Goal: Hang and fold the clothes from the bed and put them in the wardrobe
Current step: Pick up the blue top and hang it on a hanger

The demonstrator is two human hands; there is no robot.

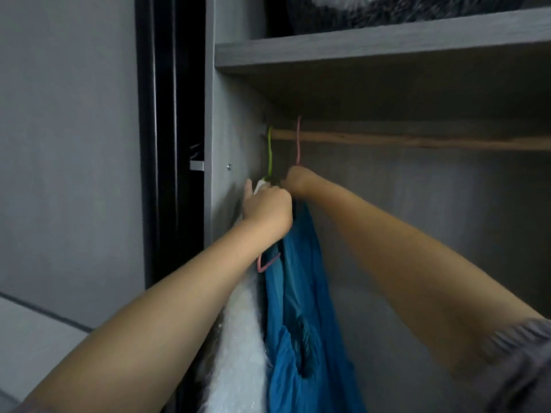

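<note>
Blue cloth (293,293) hangs limp below the rod (417,140), near its left end, on a pink hanger (298,138) whose hook is over the rod. Just left of it a white garment (241,332) hangs from a green hanger (270,153), also hooked on the rod, against the wardrobe wall (229,129).

The left hand (267,208) is curled round the neck of the white garment just under the green hook. The right hand (298,181) is below the pink hook at the top of the blue cloth; its fingers are hidden, so I cannot tell whether it grips.

Both garments look soft and light and would likely slide off a thin hanger if tugged from below. The hanger neck, just under the hook, seems the best place to hold. Their long axis runs straight down from the rod, and the hangers' arms point out toward the viewer. A pink hanger end (268,263) juts out under the left wrist.
</note>
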